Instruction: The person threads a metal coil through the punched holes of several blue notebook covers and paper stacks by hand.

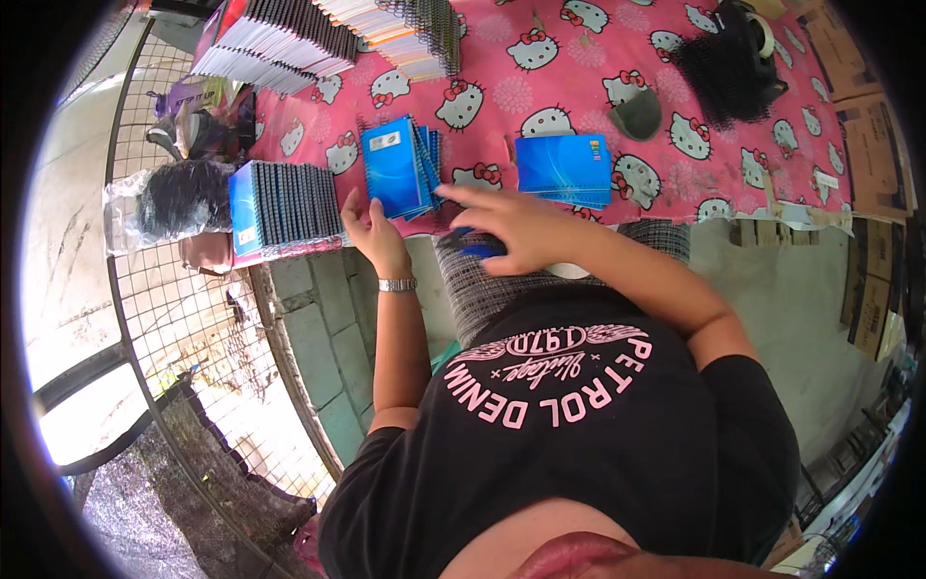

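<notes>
A small pile of blue spiral-bound notebooks [392, 164] lies slightly fanned on the table, left of the middle. My left hand [378, 241] is at its lower edge, thumb and fingers apart, the thumb tip at the bottom notebook edge. From the right, my right hand [521, 227] reaches across with its index finger stretched to the pile's right edge. Its other fingers curl round a blue-handled tool [479, 248] with a dark end; the grip hides its kind. Further right sits another small pile of blue notebooks [564, 166].
A long row of blue spiral notebooks [289, 207] stands at the table's left front. Tall notebook stacks [275, 48] rise at the back left. Black binding coils [723, 77] lie at the back right, near a dark green half-round piece [637, 114]. The pink tablecloth [502, 92] has cat faces.
</notes>
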Tool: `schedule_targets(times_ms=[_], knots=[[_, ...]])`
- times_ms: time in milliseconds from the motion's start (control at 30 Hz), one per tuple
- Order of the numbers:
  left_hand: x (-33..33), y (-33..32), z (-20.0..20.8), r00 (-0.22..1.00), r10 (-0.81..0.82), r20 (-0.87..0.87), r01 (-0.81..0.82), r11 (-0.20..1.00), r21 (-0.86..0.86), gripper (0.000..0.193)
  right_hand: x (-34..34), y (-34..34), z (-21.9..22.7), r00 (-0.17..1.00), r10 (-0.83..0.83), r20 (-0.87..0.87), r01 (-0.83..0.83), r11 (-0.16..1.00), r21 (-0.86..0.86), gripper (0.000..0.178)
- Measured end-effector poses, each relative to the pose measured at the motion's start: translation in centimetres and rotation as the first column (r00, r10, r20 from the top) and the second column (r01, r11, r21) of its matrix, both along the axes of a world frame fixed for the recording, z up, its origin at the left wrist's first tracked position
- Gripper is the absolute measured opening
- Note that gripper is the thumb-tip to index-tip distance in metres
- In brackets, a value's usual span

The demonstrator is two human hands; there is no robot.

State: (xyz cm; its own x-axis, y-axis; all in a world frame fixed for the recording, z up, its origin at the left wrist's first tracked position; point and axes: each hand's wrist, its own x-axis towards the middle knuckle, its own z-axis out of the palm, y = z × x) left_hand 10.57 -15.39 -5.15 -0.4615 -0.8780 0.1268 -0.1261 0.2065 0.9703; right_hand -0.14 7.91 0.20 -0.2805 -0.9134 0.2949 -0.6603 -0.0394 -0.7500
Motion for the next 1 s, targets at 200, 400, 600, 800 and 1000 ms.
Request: schedule_targets(times_ms=[200, 400, 600, 800, 1000], knots=[[-0.6, 1.2, -1.6, 0.99, -0.103, 0.095, 0.111, 0.99, -0.085, 0.033, -5.5, 15.0, -2.5, 0.547, -0.808, -0.218, 0.836, 0.54, 0.095, 0.058], [-0.9, 0.9, -1.5, 0.98, -0.009, 0.201, 0.067, 0.956, -0.284, 0.035, -9.4, 22.7, -7.1, 0.433, -0.767, -0.473, 0.891, 0.445, 0.092, 0.05], [-3.2, 5.6, 2.8, 0.952, 0.033, 0.305, 0.218, 0.628, -0.747, 0.034, -18.4, 21.8, -6.9, 0.184, -0.714, -0.676, 0.941, 0.327, -0.089, 0.037], [-7.1, 14.5, 2.6, 0.59, -0.635, 0.499, 0.76, 0.227, -0.609, 0.035, -22.3, 20.6, -6.5, 0.282, -0.613, -0.739, 0.953, 0.27, 0.139, 0.019], [-8.9, 16.6, 1.2, 0.488, -0.544, 0.682, 0.779, -0.08, -0.622, 0.031, -22.1, 23.2, -4.2, 0.302, -0.768, -0.565, 0.953, 0.267, 0.145, 0.025]])
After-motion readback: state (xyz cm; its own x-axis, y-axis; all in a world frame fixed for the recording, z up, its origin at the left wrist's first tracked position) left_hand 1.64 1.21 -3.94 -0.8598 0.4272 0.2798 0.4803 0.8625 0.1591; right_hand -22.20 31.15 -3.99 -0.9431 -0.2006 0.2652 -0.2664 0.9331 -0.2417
